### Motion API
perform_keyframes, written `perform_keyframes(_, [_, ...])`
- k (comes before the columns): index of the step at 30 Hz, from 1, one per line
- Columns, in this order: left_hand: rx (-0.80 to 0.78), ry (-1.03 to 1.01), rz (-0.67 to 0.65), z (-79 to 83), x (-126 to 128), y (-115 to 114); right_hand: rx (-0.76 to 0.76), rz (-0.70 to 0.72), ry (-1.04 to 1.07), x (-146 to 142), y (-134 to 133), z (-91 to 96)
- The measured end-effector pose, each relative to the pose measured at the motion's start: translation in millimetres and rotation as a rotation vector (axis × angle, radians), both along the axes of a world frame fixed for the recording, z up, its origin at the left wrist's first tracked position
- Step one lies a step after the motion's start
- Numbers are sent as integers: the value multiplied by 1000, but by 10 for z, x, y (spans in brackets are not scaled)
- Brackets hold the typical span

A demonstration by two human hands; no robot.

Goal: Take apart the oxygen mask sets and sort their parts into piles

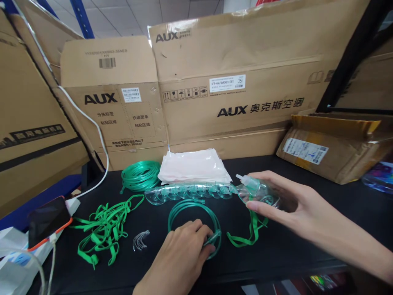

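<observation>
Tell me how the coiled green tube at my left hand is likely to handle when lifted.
The coiled tube is probably springy rather than limp, since it lies in rounded loops. It looks light, being thin and see-through. Its glossy surface might slide a little in the left hand.

Black tabletop [264,262], cardboard walls [190,119], tiled ceiling [129,16] above

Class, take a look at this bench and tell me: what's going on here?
A person is handling clear and green parts at a black table. The left hand grips the loop of green tubing, while the right hand holds a clear mask just above the table, with a green strap below it. A row of clear masks lies in front of white packets; a heap of green straps sits to the left.
</observation>
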State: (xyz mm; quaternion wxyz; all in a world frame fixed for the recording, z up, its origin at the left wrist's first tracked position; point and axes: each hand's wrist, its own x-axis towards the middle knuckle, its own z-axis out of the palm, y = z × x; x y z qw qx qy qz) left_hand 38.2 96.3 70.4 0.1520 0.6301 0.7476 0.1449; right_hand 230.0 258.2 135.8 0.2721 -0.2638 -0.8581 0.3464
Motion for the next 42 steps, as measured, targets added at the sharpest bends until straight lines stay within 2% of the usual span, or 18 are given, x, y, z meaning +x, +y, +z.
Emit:
perform_keyframes(4, [-22, -117, -90, 30, -184, -196, 3, 23, -91, -41, -47, 18])
perform_keyframes(10, [-56, -211, 20, 70, -497, -384, -15, 49, -191, -174, -157, -72])
perform_keyframes(13, [-61, -247, 42, 102, -555, -365, 15, 32, -266, -197, -198, -166])
perform_keyframes(17, [31, -271, 58, 115, -545, -322, 48, 86, -263, -196, -166, -295])
perform_keyframes(20, [103, -276, 46, 94, -537, -312, 18, 133, -267, -202, -105, -374])
perform_keyframes(23, [110, -276, 45, 69, -550, -301, -21, 179, -300, -215, -73, -422])
perform_keyframes(28, [111, -276, 28, 57, -575, -263, -24, 207, -365, -225, -106, -458])
perform_keyframes(36, [152, -245, -8, 76, -572, -192, 47, 93, -513, -235, -268, -541])
perform_keyframes(42, [149, -240, -21, 13, -579, -168, 66, 119, -547, -349, -448, -463])
